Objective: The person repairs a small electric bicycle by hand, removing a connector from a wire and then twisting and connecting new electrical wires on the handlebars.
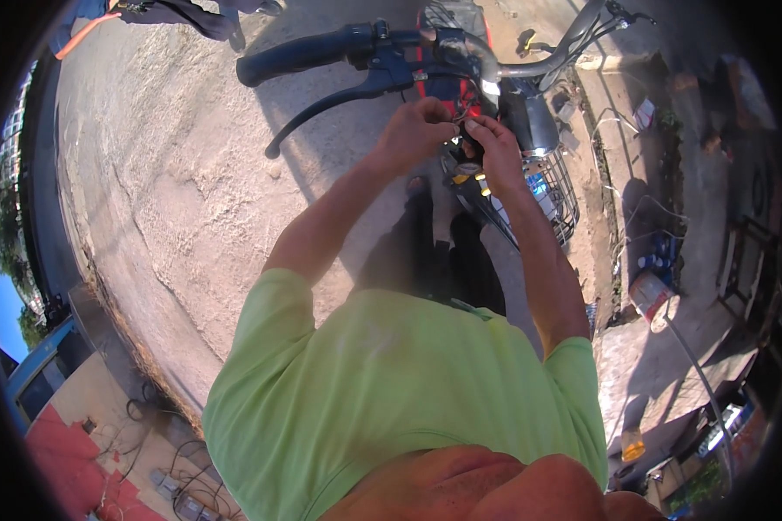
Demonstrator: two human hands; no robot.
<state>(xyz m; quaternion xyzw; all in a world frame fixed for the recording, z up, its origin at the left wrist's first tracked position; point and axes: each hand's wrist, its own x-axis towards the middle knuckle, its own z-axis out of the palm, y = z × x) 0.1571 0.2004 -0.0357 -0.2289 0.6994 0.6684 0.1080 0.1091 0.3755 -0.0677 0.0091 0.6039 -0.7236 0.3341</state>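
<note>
In front of an electric bike or scooter's handlebar, my left hand (pixel 419 128) and my right hand (pixel 497 146) meet with their fingertips pinched. Thin red and dark wires (pixel 466 111) run between the two hands, and the fingers are closed on them. Just above my left hand is the handlebar's black grip (pixel 304 57), with a black brake lever (pixel 321 106) curving below it. Beside my right hand sits a dark rounded headlight housing (pixel 540 127). Under my right wrist stands a black wire basket (pixel 563 204) holding blue, white and yellow items. The exact wire ends are hidden by my fingertips.
Rough concrete ground (pixel 174 174) spreads to the left. A person's dark-clothed legs (pixel 191 16) are at the upper left. To the right lie a raised curb (pixel 613 130), loose pale cables and a tipped white bucket (pixel 653 300). Tools and cords lie at the lower left.
</note>
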